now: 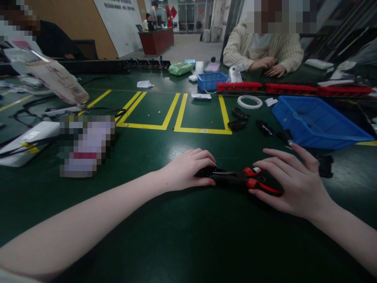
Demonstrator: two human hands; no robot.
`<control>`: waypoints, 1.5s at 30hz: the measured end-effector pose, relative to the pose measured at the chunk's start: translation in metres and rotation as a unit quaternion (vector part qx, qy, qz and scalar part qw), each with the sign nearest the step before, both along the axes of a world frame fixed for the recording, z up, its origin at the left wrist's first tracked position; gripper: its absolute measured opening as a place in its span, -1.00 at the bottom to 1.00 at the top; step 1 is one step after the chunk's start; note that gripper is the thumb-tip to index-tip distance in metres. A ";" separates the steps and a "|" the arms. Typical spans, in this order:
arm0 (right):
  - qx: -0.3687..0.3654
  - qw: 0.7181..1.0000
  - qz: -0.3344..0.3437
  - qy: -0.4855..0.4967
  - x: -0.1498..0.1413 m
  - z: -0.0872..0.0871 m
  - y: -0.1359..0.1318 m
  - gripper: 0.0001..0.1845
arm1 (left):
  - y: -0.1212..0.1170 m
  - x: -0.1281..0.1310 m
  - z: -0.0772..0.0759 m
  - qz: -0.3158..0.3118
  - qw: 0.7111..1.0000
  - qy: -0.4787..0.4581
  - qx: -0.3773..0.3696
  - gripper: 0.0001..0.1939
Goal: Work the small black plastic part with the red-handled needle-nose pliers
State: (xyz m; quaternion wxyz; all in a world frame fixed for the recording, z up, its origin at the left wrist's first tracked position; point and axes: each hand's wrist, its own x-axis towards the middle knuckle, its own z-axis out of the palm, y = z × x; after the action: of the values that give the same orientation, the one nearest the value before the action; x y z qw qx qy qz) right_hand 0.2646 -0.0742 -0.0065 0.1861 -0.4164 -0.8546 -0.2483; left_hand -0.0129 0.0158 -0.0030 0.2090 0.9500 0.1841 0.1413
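Note:
Small pliers with red-and-black handles lie almost level just above or on the green table. My right hand has them, with the thumb at the lower handle and a fingertip at the upper one; the handles are spread and a thin spring shows between them. Their dark jaws point left and meet a black part, which looks like plastic. Around the left end of that part, my left hand is closed, fingers above and thumb below. The fingers hide much of the part, and the exact contact with the jaws cannot be made out.
Black pieces and a blue bin lie beyond my right hand. Further off are a tape roll, red strips and a smaller blue basket. A person sits opposite. Yellow tape marks the table.

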 end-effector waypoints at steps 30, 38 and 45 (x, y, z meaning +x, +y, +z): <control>-0.035 0.999 0.030 -0.012 0.000 0.003 0.002 -0.59 | -0.002 -0.001 0.001 -0.007 1.000 0.017 0.021 -0.56; -0.071 0.997 0.028 0.011 0.002 0.000 0.001 -0.57 | -0.004 -0.001 0.003 0.008 0.999 0.022 0.030 -0.62; -0.108 0.992 0.019 0.061 0.001 -0.005 -0.002 -0.58 | -0.007 -0.001 0.002 0.015 0.999 0.019 0.047 -0.56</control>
State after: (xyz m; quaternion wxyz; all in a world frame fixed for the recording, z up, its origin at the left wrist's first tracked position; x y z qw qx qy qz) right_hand 0.2653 -0.0759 -0.0113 0.1968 -0.4320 -0.8713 -0.1247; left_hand -0.0136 0.0087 -0.0008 0.1588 0.9584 0.1954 0.1344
